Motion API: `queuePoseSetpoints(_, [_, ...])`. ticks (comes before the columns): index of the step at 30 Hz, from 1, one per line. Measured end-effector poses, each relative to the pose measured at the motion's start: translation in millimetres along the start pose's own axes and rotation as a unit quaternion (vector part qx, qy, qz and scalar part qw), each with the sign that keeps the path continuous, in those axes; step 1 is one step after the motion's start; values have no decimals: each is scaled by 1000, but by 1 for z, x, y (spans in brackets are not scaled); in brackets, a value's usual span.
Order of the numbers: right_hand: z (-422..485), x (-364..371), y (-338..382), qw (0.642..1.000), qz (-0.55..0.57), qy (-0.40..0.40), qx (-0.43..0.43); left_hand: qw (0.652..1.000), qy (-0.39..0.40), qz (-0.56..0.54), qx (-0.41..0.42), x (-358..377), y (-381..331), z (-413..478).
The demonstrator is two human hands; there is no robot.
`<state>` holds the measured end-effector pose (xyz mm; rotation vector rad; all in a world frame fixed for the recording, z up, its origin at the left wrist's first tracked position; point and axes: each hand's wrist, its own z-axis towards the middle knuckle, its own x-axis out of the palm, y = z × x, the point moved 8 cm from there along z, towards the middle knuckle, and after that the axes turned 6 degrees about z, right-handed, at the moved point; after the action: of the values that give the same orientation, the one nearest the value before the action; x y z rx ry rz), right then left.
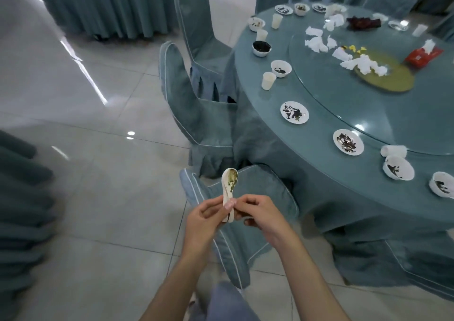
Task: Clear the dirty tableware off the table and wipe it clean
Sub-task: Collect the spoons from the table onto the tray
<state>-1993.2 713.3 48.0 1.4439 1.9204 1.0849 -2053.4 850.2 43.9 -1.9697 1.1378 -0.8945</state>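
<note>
Both hands hold soiled white spoons, off to the near left of the round table.

The table (319,136), draped in blue-green cloth under glass, lies up and to the right of the hands, well apart from them. A covered chair (248,237) stands directly beneath the hands, its back toward the person. On the table edge nearest the right hand sit stained bowls (398,167) and smeared plates (294,112); farther beyond are paper cups (268,80) and crumpled tissues (363,65). The left hand (204,218) grips the handles with its thumb pressed on top. The right hand (258,212) curls its fingers round the same handles from the other side. The spoons (229,185), seemingly stacked, rise between both hands, dirty bowl end upward.
</note>
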Motion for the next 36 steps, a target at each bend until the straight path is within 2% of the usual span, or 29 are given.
queuePoseSetpoints(7, [60,79,2,998,43,26,37,999,-39,0,5,-74,-31,39])
queuePoseSetpoints(17, [200,113,37,990,129,-29,42,993,24,113,-17,-109,-91,183])
queuePoseSetpoints(23, [275,126,101,985,155,-73,19,982,76,169,-30,-113,-164,278])
queuePoseSetpoints(36, [430,159,244,973,152,-170,-46,957,146,251,24,-115,-322,458])
